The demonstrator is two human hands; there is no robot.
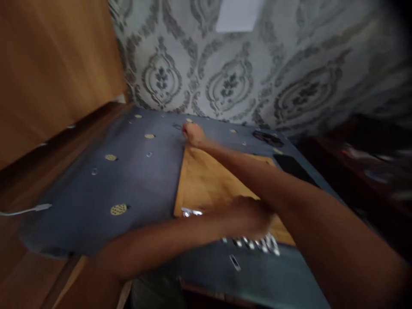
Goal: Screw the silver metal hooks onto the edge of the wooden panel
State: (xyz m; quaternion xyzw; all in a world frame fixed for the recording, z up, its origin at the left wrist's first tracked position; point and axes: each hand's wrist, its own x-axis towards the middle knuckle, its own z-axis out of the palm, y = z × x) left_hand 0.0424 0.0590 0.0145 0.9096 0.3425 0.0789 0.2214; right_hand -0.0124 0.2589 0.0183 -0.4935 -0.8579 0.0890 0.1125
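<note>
A tan rectangular sheet or board (212, 180) lies on the grey-blue tablecloth (135, 180). My forearms cross above it. Reaching across to the far left corner, my right hand (194, 135) is closed, fingers curled; what it holds, if anything, is hidden. My left hand (255, 216) is over the near right part of the sheet, smeared by motion, and its fingers do not show clearly. Close by it, a row of several shiny metal pieces (262, 244) lies along the near edge. A silver piece (192, 212) rests at the near left corner, partly behind my left forearm.
A flat black object (294, 169) lies right of the sheet, with a dark blurred item (268, 138) behind it. A white cable end (43, 207) rests at the left edge. Patterned wall (228, 83) closes the back; a wooden panel (58, 64) stands left.
</note>
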